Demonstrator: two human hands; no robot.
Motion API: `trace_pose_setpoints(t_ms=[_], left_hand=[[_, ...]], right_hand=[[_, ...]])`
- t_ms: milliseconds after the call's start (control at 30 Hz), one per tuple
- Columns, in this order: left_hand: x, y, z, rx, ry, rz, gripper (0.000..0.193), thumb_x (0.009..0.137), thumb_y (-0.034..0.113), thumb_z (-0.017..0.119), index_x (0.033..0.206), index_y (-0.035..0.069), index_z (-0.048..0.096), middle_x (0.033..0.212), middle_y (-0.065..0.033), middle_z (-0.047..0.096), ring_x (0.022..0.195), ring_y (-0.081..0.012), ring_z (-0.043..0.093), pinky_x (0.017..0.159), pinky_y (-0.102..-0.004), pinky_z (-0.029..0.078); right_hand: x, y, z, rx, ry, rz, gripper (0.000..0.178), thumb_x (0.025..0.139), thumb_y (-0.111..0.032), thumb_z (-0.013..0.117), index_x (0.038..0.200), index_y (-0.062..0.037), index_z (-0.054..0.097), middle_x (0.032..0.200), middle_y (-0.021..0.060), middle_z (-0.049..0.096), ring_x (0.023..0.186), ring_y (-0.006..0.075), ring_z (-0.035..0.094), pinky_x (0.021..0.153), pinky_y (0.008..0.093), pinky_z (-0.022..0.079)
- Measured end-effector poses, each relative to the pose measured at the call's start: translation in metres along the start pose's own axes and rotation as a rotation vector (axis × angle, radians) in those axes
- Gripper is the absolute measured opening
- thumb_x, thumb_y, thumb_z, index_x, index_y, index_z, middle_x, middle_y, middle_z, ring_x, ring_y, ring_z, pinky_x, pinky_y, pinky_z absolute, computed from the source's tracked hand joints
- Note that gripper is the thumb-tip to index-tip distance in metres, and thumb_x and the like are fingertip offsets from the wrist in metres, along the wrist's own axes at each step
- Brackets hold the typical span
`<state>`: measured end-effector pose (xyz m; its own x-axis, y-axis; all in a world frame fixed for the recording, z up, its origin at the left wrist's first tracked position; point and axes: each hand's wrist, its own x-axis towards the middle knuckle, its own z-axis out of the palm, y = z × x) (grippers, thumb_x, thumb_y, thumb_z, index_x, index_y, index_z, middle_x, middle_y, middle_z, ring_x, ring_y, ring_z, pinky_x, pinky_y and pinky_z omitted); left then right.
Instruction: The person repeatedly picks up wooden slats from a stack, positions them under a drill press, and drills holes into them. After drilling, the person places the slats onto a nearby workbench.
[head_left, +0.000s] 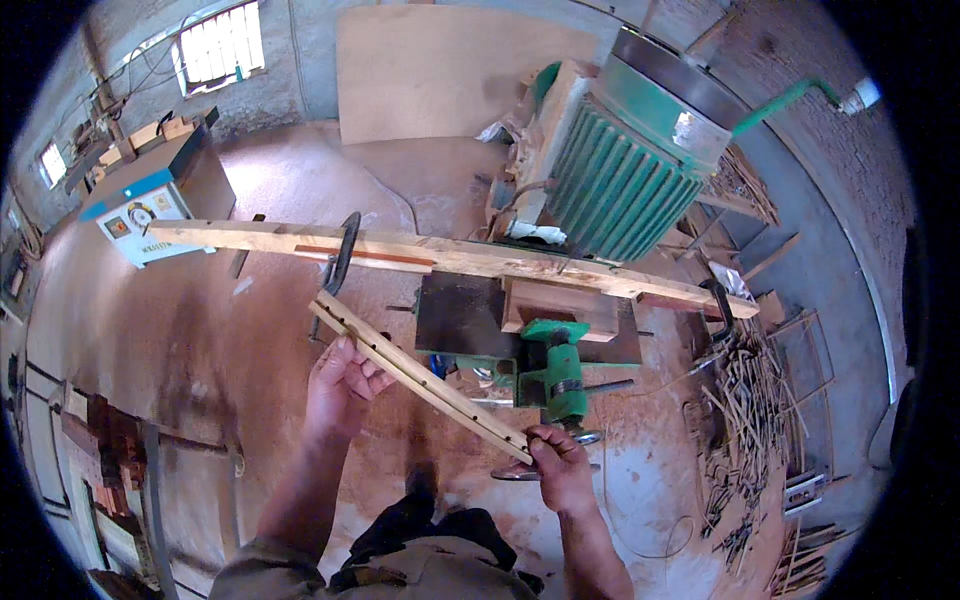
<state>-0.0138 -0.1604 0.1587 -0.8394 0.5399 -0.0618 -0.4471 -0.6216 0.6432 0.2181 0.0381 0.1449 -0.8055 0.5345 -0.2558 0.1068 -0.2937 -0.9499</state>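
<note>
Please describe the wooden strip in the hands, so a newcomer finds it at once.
Find the green ribbed motor and the long beam before it. Nearer the camera, the wooden strip slants from left hand to right hand. Unlike the beam, it has a row of dark spots.

"What colour's the stick [420,380]?"
"Pale yellow, with a row of dark spots."
"And the motor [625,180]?"
"Green, ridged in stripes."
"The cabinet [166,209]?"
"White front, blue band above."

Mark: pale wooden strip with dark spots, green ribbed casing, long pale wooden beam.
Pale wooden strip with dark spots [435,388]: head view, middle.
Green ribbed casing [622,182]: head view, ribbed side.
Long pale wooden beam [460,257]: head view, middle.
</note>
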Motion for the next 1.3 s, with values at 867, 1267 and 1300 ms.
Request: trace_pose_setpoints(t_ms=[867, 1267, 1300], left_hand=[[0.102, -0.057, -0.007, 0.059, 0.313, 0.209, 0.020, 0.095, 0.028, 0.053, 0.104, 0.011, 0.056, 0.099, -0.0046, 0.059, 0.087, -0.0212, 0.058, 0.072, -0.0332, 0.050], [0.224, -0.092, -0.068, 0.141, 0.347, 0.223, 0.024, 0.094, 0.027, 0.056, 0.104, 0.006, 0.061, 0.086, -0.0038, 0.062, 0.074, -0.0155, 0.060, 0.067, -0.0304, 0.052], [0.228, -0.093, -0.066, 0.142, 0.344, 0.222, 0.024, 0.094, 0.027, 0.056, 0.104, 0.006, 0.061, 0.084, -0.0035, 0.062, 0.072, -0.0149, 0.060, 0.066, -0.0293, 0.052]], right_hand=[[0.078, -0.041, -0.181, 0.113, 0.192, 0.009, 0.021, 0.093, -0.022, 0.054, 0.101, -0.0030, 0.059, 0.090, 0.0118, 0.066, 0.071, 0.0204, 0.063, 0.061, 0.0333, 0.053], [0.015, 0.007, -0.218, 0.281, 0.598, 0.153, 0.020, 0.093, -0.017, 0.053, 0.102, 0.0014, 0.054, 0.088, 0.0163, 0.065, 0.067, 0.0252, 0.063, 0.057, 0.0368, 0.054], [0.013, 0.010, -0.218, 0.289, 0.598, 0.149, 0.020, 0.093, -0.017, 0.053, 0.102, 0.0015, 0.054, 0.088, 0.0164, 0.065, 0.067, 0.0253, 0.064, 0.057, 0.0369, 0.054]])
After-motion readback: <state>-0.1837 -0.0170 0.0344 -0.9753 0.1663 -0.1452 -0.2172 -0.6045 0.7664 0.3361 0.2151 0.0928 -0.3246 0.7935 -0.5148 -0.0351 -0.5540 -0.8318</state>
